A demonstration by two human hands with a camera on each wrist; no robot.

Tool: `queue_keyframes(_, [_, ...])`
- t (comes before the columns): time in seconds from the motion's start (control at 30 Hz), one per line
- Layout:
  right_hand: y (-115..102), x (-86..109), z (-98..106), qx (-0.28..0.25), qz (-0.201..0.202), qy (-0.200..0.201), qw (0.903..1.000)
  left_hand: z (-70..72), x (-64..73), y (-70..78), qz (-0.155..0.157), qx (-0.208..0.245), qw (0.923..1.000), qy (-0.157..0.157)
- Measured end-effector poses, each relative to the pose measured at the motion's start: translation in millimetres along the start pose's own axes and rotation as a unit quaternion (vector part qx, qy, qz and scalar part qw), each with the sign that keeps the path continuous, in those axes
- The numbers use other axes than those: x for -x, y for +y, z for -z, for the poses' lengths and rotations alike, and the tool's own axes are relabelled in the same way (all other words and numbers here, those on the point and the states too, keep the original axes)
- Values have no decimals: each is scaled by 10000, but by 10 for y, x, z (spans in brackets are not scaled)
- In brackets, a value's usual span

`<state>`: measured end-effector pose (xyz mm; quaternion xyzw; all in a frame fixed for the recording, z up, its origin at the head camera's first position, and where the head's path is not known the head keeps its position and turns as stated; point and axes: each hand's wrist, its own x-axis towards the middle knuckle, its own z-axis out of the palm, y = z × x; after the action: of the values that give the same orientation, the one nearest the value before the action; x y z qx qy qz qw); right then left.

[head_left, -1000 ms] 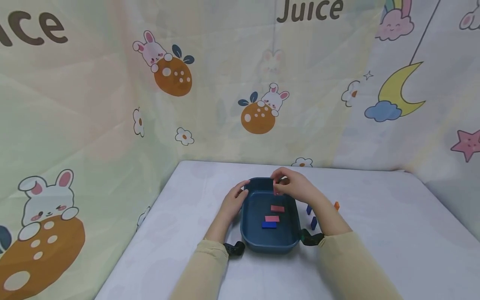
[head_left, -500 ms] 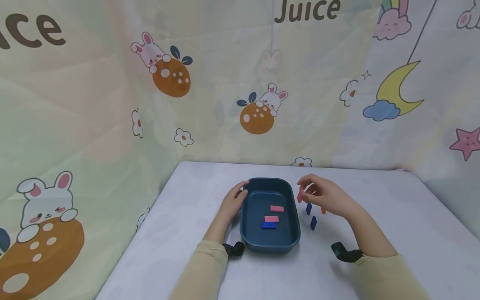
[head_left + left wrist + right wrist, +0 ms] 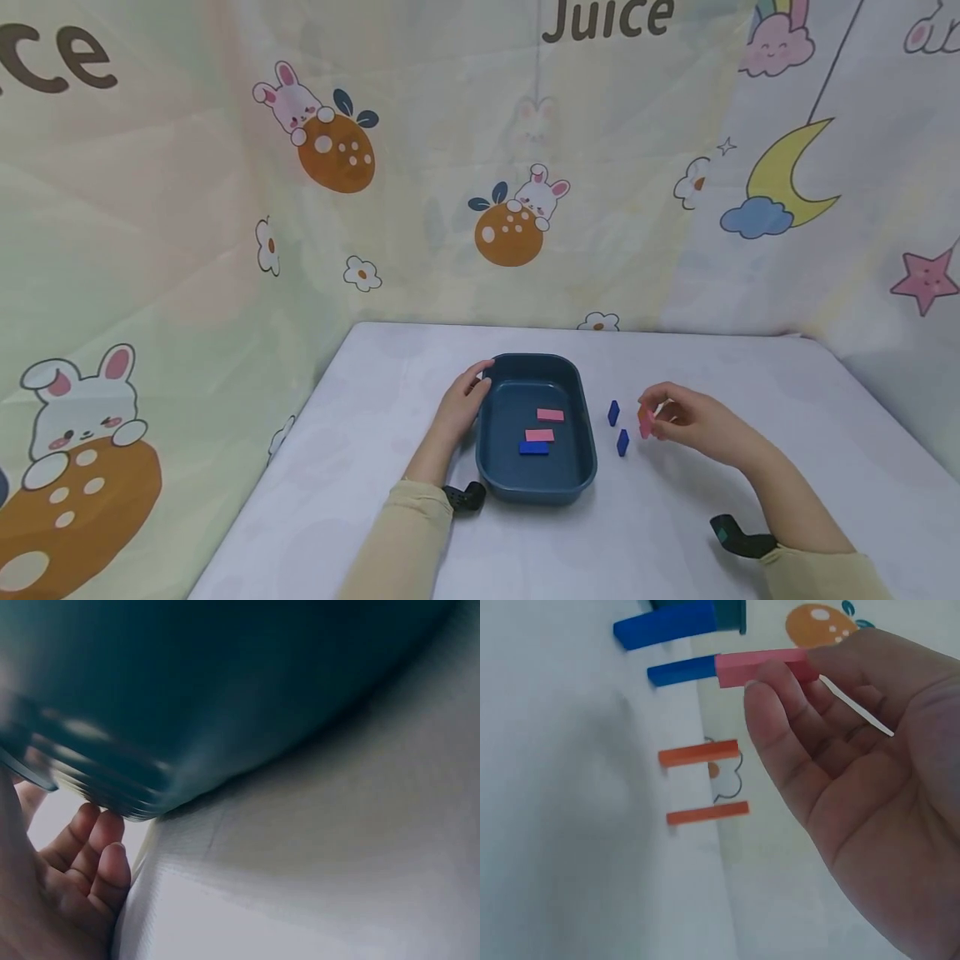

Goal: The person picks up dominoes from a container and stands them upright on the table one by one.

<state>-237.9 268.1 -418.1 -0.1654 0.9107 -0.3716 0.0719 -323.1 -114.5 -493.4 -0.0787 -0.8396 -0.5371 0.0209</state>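
My right hand (image 3: 701, 425) pinches a small pink block (image 3: 761, 667) between thumb and fingers, to the right of the blue blocks. Two blue blocks, a farther one (image 3: 613, 412) and a nearer one (image 3: 622, 442), stand upright on the table beside a dark teal tub (image 3: 536, 492). In the right wrist view, two orange blocks (image 3: 697, 752) stand in line with them; the hand mostly hides these in the head view. My left hand (image 3: 459, 406) holds the tub's far left rim, some fingers bent beside its outer wall. Inside the tub lie two pink blocks (image 3: 550, 415) and one blue block (image 3: 533, 448).
A white cloth covers the table (image 3: 405, 350). Printed fabric walls (image 3: 420, 167) rise behind it and at the left. Both wrists wear a dark camera mount, the left mount (image 3: 465, 497) close to the tub's near left corner and the right mount (image 3: 742, 537) above the table.
My right hand has moved from over the tub's far right corner to the right and nearer, carrying the pink block out past the blue ones. The left hand stays at the rim.
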Motion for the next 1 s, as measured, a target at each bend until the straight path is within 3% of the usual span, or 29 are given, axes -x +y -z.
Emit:
queue_keyframes(0.47, [188,-9,-70,294,-102,-73,9995,6,17,16,0,66,10000,-15])
queue_keyframes(1.0, [281,-30,-112,179,-223,-324,9991,20,25,32,-72,73,9999,-18])
